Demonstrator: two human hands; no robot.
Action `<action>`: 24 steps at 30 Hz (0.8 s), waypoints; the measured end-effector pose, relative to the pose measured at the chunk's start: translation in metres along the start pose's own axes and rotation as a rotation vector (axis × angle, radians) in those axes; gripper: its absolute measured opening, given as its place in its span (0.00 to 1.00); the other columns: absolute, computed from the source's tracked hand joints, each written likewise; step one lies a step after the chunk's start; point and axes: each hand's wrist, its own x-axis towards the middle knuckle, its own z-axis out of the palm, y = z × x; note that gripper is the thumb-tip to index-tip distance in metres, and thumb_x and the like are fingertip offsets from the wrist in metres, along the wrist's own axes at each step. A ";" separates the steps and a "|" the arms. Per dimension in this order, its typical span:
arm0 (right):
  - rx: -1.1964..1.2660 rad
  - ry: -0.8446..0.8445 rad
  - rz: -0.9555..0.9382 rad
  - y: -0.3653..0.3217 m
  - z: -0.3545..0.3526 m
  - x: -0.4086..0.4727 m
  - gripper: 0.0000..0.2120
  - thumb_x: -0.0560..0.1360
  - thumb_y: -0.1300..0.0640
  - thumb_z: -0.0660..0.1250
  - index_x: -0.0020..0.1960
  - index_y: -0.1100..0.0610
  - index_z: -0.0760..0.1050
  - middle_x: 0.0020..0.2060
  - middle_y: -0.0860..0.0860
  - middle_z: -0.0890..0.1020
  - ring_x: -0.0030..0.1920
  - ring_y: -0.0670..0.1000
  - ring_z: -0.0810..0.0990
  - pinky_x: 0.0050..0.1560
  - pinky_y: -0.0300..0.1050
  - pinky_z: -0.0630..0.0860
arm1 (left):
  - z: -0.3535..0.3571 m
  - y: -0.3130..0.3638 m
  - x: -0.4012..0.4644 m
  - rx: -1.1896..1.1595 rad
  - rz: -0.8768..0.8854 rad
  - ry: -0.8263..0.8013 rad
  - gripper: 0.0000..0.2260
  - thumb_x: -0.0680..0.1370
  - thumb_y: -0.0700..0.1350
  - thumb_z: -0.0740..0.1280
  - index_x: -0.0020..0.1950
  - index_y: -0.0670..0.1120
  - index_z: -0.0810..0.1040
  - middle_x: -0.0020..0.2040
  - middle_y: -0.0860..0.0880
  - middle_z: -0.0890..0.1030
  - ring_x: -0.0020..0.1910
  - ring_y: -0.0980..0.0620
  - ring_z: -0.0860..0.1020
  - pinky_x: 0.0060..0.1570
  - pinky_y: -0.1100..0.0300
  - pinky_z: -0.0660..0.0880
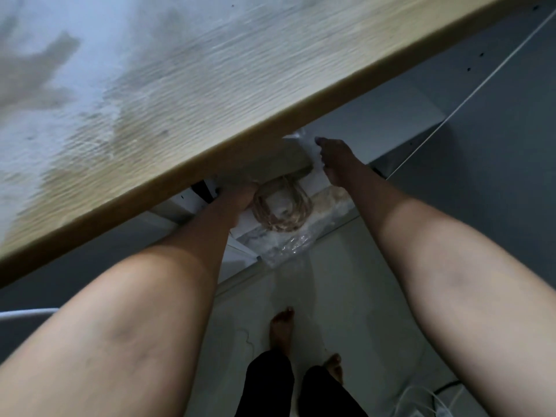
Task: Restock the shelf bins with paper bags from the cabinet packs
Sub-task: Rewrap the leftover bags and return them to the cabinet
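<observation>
Person's leaning over a wooden countertop point(186, 94), both arms reaching under its front edge into the cabinet point(400, 115) below. The left hand point(237, 195) sits against the near end of a pack of paper bags point(279, 206), right by the bunched twine handles point(282, 209); its fingers are tucked under the counter, so the grip can't be made out. The right hand point(335, 159) pinches the clear plastic wrap point(304, 145) at the pack's far end. Bare feet point(281, 326) on pale floor point(346, 296).
</observation>
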 end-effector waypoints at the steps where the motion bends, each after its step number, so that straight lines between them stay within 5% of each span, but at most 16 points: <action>1: -0.037 0.020 -0.015 -0.002 -0.005 -0.005 0.21 0.80 0.57 0.59 0.69 0.68 0.67 0.63 0.63 0.75 0.62 0.60 0.75 0.50 0.42 0.67 | 0.003 -0.001 -0.001 0.026 0.018 0.000 0.25 0.78 0.55 0.65 0.71 0.45 0.66 0.65 0.49 0.73 0.63 0.46 0.72 0.59 0.55 0.72; 3: -0.096 0.078 -0.038 -0.002 -0.018 -0.018 0.22 0.81 0.56 0.58 0.71 0.66 0.66 0.68 0.61 0.72 0.65 0.58 0.73 0.54 0.41 0.67 | 0.010 0.001 -0.013 0.091 0.020 -0.027 0.35 0.73 0.58 0.68 0.75 0.44 0.63 0.70 0.47 0.70 0.67 0.43 0.70 0.60 0.53 0.74; 7: -0.194 0.079 -0.062 -0.006 -0.053 -0.055 0.13 0.80 0.56 0.58 0.63 0.57 0.70 0.55 0.55 0.72 0.54 0.51 0.72 0.46 0.39 0.69 | 0.031 0.011 -0.053 0.267 0.090 -0.112 0.21 0.83 0.47 0.57 0.74 0.39 0.66 0.73 0.40 0.68 0.71 0.42 0.68 0.69 0.54 0.66; 11: -0.314 0.102 -0.054 -0.016 -0.094 -0.106 0.20 0.79 0.55 0.60 0.69 0.63 0.69 0.62 0.55 0.75 0.64 0.57 0.74 0.59 0.45 0.71 | 0.056 0.039 -0.110 0.389 0.219 -0.111 0.23 0.80 0.47 0.64 0.73 0.41 0.66 0.72 0.43 0.70 0.67 0.48 0.72 0.65 0.63 0.64; 18: -0.504 0.226 -0.106 -0.047 -0.163 -0.192 0.18 0.79 0.55 0.61 0.65 0.61 0.74 0.64 0.58 0.77 0.65 0.59 0.75 0.63 0.46 0.71 | 0.118 0.083 -0.121 0.589 0.395 -0.213 0.36 0.63 0.64 0.65 0.68 0.51 0.72 0.67 0.48 0.76 0.61 0.49 0.76 0.63 0.56 0.74; 24: -0.644 0.278 -0.210 -0.093 -0.214 -0.249 0.19 0.78 0.51 0.63 0.62 0.63 0.77 0.62 0.58 0.78 0.63 0.57 0.76 0.59 0.42 0.71 | 0.117 0.157 -0.258 0.626 0.524 -0.029 0.36 0.77 0.59 0.63 0.77 0.41 0.56 0.76 0.40 0.59 0.74 0.41 0.63 0.72 0.50 0.64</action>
